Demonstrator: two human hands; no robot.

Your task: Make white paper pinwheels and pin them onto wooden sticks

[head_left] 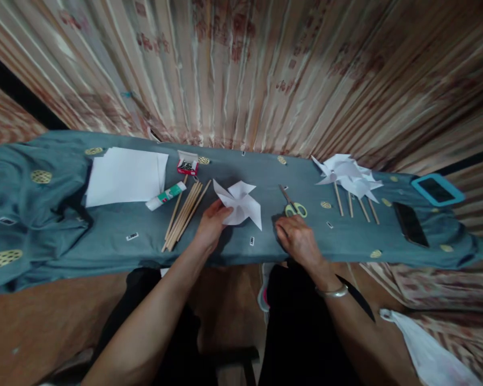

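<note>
My left hand [211,224] grips the lower left side of a white paper pinwheel [243,205], thumb on top and the other fingers mostly hidden beneath. The pinwheel has folded, pointed blades and no stick shows on it. On the cloth to its right, my right hand [298,239] is closed, fingers curled under; whatever they may hold is hidden. Just beyond its knuckles lie scissors [295,208] with yellow-green handles, blades pointing away. Left of the pinwheel is a bundle of wooden sticks [188,215].
A grey-green cloth [116,228] covers the narrow table. At left are white paper sheets [124,176], a glue stick [166,196] and a red box of small metal pieces [188,164]. Rightward lie pinwheels on sticks [352,177], a phone [411,224] and a blue-framed device [438,190]. Curtains hang behind.
</note>
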